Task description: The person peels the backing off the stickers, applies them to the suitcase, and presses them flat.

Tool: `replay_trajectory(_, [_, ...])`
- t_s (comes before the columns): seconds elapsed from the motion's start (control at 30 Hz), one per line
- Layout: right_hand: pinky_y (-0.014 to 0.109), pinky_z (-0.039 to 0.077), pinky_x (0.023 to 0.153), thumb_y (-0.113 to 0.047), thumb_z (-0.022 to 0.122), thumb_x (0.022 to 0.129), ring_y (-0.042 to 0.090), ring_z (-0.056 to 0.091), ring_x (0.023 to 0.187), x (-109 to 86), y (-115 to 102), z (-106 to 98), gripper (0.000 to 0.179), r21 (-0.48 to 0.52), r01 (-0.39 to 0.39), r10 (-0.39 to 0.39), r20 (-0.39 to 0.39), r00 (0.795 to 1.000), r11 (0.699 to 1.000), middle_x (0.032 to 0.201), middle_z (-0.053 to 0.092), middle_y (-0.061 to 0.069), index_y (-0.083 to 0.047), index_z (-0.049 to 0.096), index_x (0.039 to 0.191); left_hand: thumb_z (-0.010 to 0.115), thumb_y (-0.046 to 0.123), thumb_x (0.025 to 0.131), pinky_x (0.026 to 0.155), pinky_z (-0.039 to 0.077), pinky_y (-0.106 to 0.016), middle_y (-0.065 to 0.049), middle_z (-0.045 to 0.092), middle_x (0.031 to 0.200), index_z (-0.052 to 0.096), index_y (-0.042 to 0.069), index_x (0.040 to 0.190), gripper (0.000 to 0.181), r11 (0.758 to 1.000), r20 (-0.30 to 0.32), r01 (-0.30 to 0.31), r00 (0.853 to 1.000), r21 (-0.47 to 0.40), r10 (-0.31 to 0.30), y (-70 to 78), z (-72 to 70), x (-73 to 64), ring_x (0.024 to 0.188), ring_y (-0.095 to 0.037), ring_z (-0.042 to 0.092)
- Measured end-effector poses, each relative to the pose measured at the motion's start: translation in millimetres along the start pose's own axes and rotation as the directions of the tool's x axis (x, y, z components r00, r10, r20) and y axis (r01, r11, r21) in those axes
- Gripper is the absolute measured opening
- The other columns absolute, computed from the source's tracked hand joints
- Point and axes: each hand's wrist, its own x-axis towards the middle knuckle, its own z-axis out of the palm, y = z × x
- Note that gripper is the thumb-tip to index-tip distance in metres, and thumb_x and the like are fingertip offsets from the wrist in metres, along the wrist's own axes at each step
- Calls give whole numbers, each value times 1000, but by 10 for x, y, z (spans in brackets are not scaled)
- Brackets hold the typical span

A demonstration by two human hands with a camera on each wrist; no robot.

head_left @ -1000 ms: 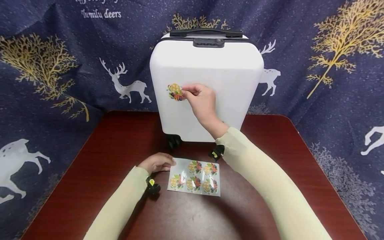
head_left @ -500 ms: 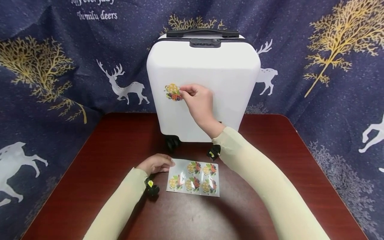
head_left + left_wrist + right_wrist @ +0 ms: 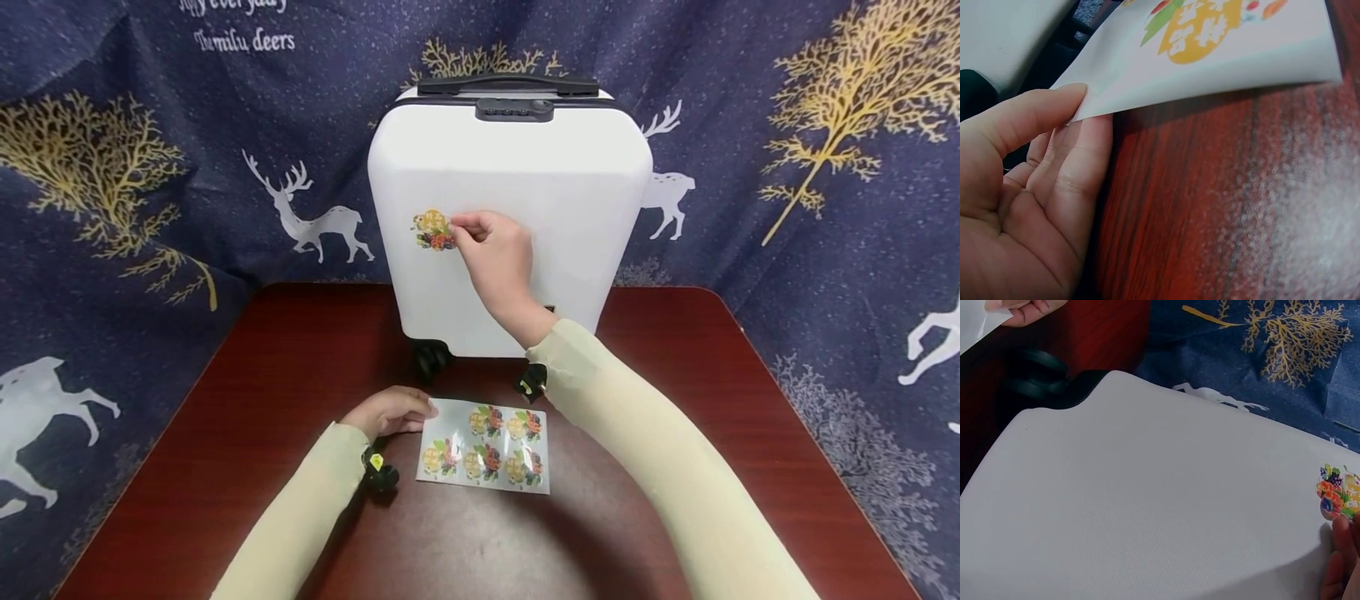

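A white hard-shell suitcase point(image 3: 450, 308) stands upright on the table. My right hand point(image 3: 498, 258) is raised to its front, thumb and forefinger pinching the right edge of a colourful fruit sticker point(image 3: 431, 230). The sticker lies against the upper left of the shell. In the right wrist view its printed fruit point(image 3: 1331, 490) shows right by the fingertips at the right border. Below, my left hand point(image 3: 390, 411) pinches the upper left corner of a glossy sticker sheet point(image 3: 447, 415), thumb on top and fingers beneath. Several similar fruit stickers remain on the sheet; its upper left spot is blank.
The dark red wooden table point(image 3: 315, 350) extends around the sheet. A black caster wheel point(image 3: 431, 357) sits under the suitcase's lower left corner. On top are a black handle point(image 3: 507, 84) and a combination lock point(image 3: 514, 109). Behind hangs a navy cloth point(image 3: 322, 108) with deer and trees.
The head view has shifted slightly, moving the scene a little left. Both hands keep nearly the same place, the right on the sticker and the left on the sheet.
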Motion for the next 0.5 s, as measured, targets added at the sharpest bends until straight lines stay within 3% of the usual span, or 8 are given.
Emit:
replay_trajectory(0.1, [29, 60, 73, -13, 71, 95, 20, 76, 88, -4, -2, 7, 14, -20, 9, -9, -5, 1000, 1000, 102, 80, 10, -5, 80, 104, 67, -1, 92, 74, 61, -19, -1, 70, 84, 58, -5, 111, 21, 1000, -7, 0, 1000, 5, 0, -1, 3, -5, 78, -7, 69])
replay_trajectory(0.5, [33, 61, 76, -16, 71, 96, 20, 76, 89, -2, 10, 29, 15, -69, 35, -36, -20, 999, 997, 102, 80, 9, -6, 79, 104, 66, -4, 92, 78, 62, -23, -1, 70, 82, 57, -6, 110, 20, 1000, -15, 3, 1000, -17, -4, -8, 18, 19, 79, -9, 70])
